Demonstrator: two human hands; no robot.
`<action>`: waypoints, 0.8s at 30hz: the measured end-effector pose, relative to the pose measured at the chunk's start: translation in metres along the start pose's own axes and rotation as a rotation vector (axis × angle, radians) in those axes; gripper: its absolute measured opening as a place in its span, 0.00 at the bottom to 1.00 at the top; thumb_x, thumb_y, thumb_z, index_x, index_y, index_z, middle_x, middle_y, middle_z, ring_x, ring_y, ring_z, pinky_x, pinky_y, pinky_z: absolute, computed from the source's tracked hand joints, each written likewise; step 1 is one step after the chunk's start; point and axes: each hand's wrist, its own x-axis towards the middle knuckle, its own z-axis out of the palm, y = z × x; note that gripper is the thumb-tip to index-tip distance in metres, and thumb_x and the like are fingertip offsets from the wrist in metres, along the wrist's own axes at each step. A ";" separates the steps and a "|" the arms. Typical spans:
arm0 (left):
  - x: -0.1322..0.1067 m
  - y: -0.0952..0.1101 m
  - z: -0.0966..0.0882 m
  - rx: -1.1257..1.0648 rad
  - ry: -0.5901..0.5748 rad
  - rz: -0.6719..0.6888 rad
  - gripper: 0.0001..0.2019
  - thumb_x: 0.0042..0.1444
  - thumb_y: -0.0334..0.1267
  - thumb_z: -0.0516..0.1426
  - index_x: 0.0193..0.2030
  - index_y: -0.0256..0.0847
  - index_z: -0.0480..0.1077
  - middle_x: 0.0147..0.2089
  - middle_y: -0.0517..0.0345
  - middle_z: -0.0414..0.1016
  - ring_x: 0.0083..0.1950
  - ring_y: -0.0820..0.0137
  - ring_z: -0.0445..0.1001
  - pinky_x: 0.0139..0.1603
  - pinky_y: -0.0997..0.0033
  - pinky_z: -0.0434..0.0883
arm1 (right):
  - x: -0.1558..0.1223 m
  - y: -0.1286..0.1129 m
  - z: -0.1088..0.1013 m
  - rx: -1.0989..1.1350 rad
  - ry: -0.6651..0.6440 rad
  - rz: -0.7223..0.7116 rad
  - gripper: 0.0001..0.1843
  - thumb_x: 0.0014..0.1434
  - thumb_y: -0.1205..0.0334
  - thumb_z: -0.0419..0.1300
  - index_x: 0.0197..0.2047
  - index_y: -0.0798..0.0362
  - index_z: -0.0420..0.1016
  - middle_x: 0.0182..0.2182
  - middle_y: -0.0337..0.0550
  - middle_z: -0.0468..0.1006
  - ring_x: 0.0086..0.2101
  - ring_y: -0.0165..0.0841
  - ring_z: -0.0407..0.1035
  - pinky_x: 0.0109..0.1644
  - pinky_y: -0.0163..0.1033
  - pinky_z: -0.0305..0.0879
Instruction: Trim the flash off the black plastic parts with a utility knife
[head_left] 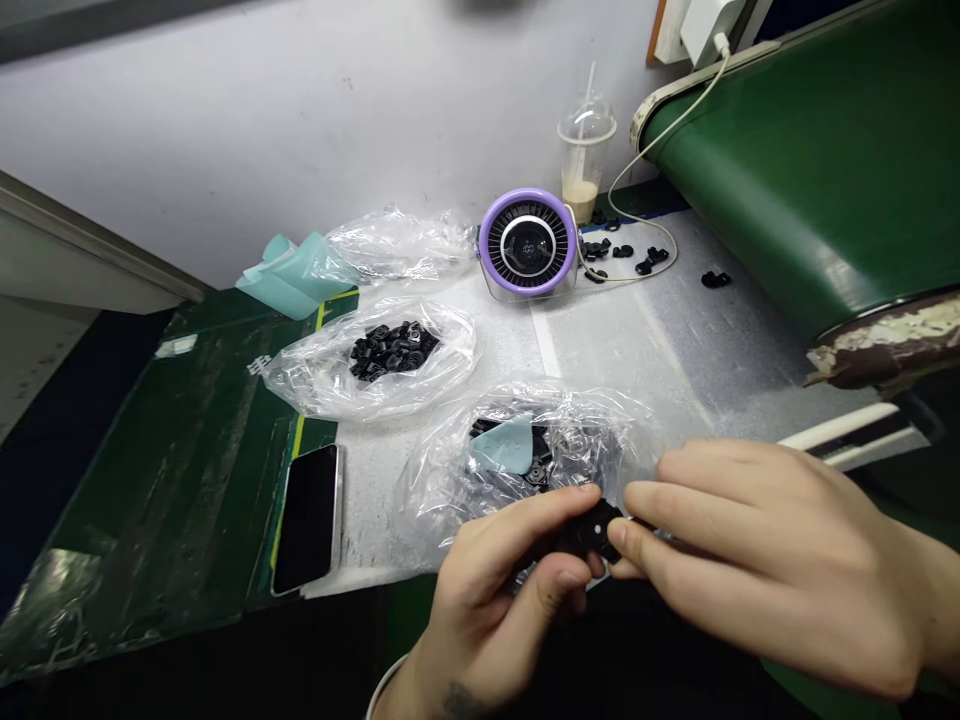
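Two hands, one black part (598, 530) between them, just over the front of the near clear bag (431, 490): left hand (510, 590) grips it, right hand (765, 555) pinches its right end, fingers narrow. Fingers cover most of the part; can't tell if one piece or two. Near bag has black pieces and one teal scrap (506, 447); count blocked by wrinkled plastic. One phone (306, 520), dark screen, left of that bag. Far clear bag (307, 385) behind, mouth open, heap of black pieces (394, 350), overlapping, uncountable. Open room: pale stretch of desk (622, 320) between fan and near bag, bounded right by one green belt (810, 170), cut off by frame. At back: one purple fan (528, 245), several loose black pieces (622, 251), some overlapping, one cup (581, 170) partly behind fan, one crumpled film (405, 245) by the wall.
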 end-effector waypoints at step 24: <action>-0.010 -0.004 -0.005 0.103 0.072 0.032 0.20 0.66 0.39 0.63 0.64 0.47 0.77 0.36 0.51 0.85 0.30 0.65 0.82 0.31 0.71 0.81 | -0.036 0.007 0.026 0.300 0.097 0.186 0.04 0.73 0.65 0.60 0.47 0.51 0.77 0.35 0.39 0.79 0.34 0.29 0.73 0.37 0.35 0.68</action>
